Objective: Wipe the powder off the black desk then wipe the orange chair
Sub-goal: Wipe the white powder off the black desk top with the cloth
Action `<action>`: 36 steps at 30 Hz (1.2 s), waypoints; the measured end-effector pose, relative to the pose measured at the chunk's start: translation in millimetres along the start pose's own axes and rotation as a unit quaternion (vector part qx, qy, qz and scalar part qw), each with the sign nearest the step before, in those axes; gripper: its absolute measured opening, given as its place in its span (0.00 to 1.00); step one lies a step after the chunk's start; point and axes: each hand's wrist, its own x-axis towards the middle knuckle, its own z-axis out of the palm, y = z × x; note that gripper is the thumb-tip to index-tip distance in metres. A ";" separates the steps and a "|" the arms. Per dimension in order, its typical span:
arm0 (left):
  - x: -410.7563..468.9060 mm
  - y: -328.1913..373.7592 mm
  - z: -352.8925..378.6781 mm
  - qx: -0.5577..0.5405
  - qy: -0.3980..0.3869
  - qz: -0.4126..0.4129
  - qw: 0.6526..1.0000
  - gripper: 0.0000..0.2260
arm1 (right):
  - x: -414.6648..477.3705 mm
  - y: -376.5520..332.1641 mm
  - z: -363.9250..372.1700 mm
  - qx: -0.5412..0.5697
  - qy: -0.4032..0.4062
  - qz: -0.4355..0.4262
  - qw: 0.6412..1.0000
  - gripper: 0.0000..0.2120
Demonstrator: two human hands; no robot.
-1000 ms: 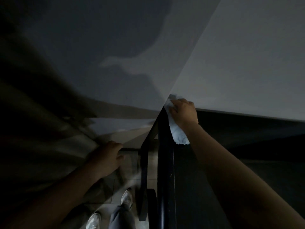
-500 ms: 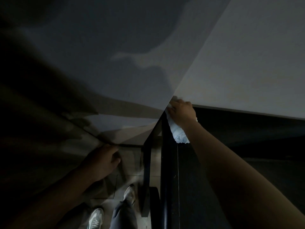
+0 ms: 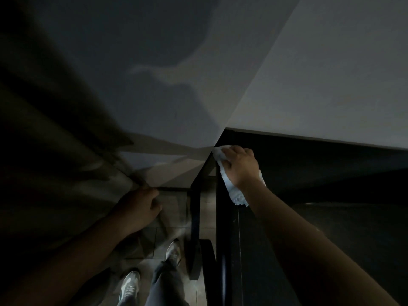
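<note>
A dim room: two grey walls meet in a corner above the far end of a black worktop, which fills the lower right of the view and is very dark, its surface nearly featureless apart from a faint pale streak toward the right. No powder can be made out in this light.

The right hand lies palm down near the worktop's far left corner, fingers curled over a white cloth and pressing it to the surface. The cloth is crumpled and fuzzy at its edges; it pokes out ahead of the fingertips and trails back under the wrist along the worktop's left edge. The bare forearm runs from the lower right.

The left hand hangs off the worktop, to its left, above the floor, loosely clenched; whether it grasps the dark curtain beside it, I cannot tell.

Below the edge a black frame leg drops to the tiled floor, where two pale shoes and dark trousers show. The chair is not in view.
</note>
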 end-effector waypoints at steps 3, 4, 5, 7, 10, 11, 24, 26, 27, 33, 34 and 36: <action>-4.4 0.4 1.6 0.011 -0.010 0.002 1.000 0.18 | -19.5 -1.6 6.7 -0.001 0.012 -0.007 1.000 0.17; -5.5 0.4 2.7 0.012 -0.012 0.002 1.000 0.17 | -25.4 -2.4 8.5 -0.006 0.010 -0.006 1.000 0.17; -7.0 0.5 3.7 0.011 -0.015 0.003 1.000 0.17 | -31.2 -3.4 10.4 -0.013 0.008 -0.003 1.000 0.17; -10.5 -0.2 5.6 0.009 -0.021 0.007 1.000 0.18 | -43.5 -6.7 14.6 -0.036 0.008 0.002 0.999 0.18; -17.8 -1.6 7.3 0.009 -0.032 0.020 0.999 0.18 | -61.8 -12.8 21.6 -0.052 0.008 0.008 0.999 0.18; -20.3 -2.0 8.0 0.010 -0.033 0.024 0.999 0.17 | -67.6 -14.1 23.6 -0.048 0.009 0.007 0.999 0.18; -50.5 -14.8 4.7 0.006 -0.031 0.051 0.998 0.16 | -119.4 -27.4 44.3 -0.059 0.013 0.017 0.998 0.16; -54.7 -19.3 4.6 0.005 -0.033 0.045 0.998 0.16 | -128.4 -27.4 46.9 -0.063 -0.001 0.012 0.998 0.16; -56.5 -22.2 5.4 0.005 -0.033 0.042 0.999 0.17 | -133.4 -27.6 48.3 -0.062 -0.003 0.011 0.998 0.15; -67.6 -31.2 10.6 0.026 -0.037 0.044 0.998 0.17 | -167.8 -27.4 59.3 -0.038 0.020 0.016 0.999 0.14; -69.7 -32.0 11.4 0.027 -0.039 0.045 0.998 0.18 | -173.4 -27.5 60.9 -0.032 0.022 0.019 0.999 0.14; -73.5 -34.9 13.2 0.023 -0.041 0.044 0.998 0.18 | -184.0 -27.9 63.7 -0.028 0.028 0.025 0.999 0.14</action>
